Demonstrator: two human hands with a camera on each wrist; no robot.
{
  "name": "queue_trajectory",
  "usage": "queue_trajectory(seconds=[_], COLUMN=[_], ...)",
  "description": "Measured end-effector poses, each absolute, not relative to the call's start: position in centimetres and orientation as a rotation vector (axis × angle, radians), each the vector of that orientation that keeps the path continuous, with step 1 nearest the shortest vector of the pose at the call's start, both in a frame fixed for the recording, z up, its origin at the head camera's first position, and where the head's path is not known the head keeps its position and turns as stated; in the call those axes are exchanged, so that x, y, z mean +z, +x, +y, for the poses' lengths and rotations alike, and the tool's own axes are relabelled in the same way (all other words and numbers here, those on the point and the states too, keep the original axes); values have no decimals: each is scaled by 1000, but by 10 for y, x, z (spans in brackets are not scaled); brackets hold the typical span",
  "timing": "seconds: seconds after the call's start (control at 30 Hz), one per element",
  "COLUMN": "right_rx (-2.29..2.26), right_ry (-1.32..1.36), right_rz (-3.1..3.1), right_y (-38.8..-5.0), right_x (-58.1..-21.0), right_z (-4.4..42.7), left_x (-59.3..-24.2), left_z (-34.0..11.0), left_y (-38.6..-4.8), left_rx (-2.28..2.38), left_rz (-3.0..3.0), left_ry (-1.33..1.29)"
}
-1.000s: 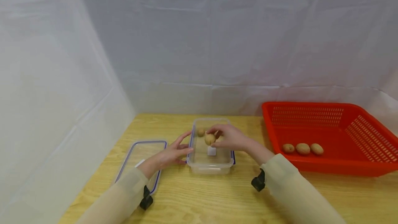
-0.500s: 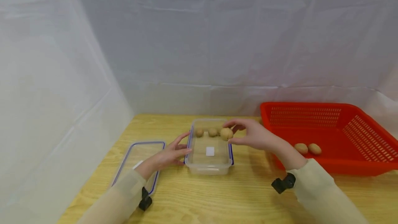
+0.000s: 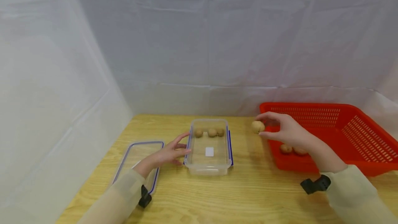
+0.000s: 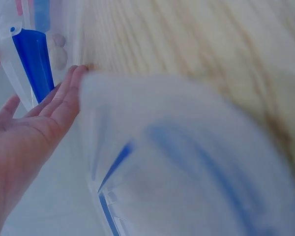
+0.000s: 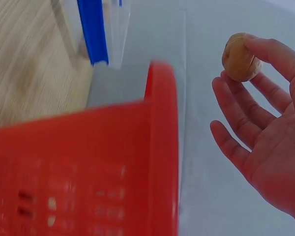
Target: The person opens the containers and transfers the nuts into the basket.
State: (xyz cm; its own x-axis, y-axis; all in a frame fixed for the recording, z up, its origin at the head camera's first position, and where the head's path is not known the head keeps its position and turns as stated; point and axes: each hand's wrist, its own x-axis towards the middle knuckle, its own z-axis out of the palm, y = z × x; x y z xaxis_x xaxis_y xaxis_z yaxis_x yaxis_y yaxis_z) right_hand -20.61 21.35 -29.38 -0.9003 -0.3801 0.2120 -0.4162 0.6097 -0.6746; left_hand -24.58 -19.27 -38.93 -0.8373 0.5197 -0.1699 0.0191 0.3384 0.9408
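Note:
My right hand (image 3: 290, 130) pinches a walnut (image 3: 257, 127) between thumb and fingers, raised beside the left rim of the red basket (image 3: 357, 141). In the right wrist view the walnut (image 5: 240, 57) sits at the fingertips, its seam visible. My left hand (image 3: 168, 154) touches the left side of a clear plastic box (image 3: 209, 169) with its fingers extended. Three walnuts (image 3: 212, 132) lie in a row at the far end of the box. More walnuts (image 3: 286, 148) are in the basket's near left corner, partly hidden behind my right hand.
A clear lid (image 3: 146, 144) with a blue seal lies on the wooden table (image 3: 248, 196), partly under my left forearm. A blue locking flap (image 3: 230, 148) hangs along the box's right side. White sheeting (image 3: 202, 44) stands behind and to the left.
My right hand has moved right with the walnut, from above the box to the basket's left rim. The row of walnuts in the box is now uncovered. My left hand has stayed at the box.

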Motion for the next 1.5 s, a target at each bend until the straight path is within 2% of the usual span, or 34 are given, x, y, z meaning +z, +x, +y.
queue_trajectory(seconds=[0.23,0.63,1.13,1.5], right_rx=[1162,949,859,929], right_ry=[576,538,605,648], right_rz=[-2801,-2839,-2953,-3000], right_y=[-205,-217,-247,-252], right_x=[-298,-315,-338,-360], right_z=[252,300,331,339], left_x=[-388,-391,-388,-386], left_z=[-191,-187,-185,-181], left_y=[-247,-252,-252,-250], left_rx=[1496,1503,1483,1488], left_rz=[2164,2132,2137,2131], left_ry=[498,524,528,539])
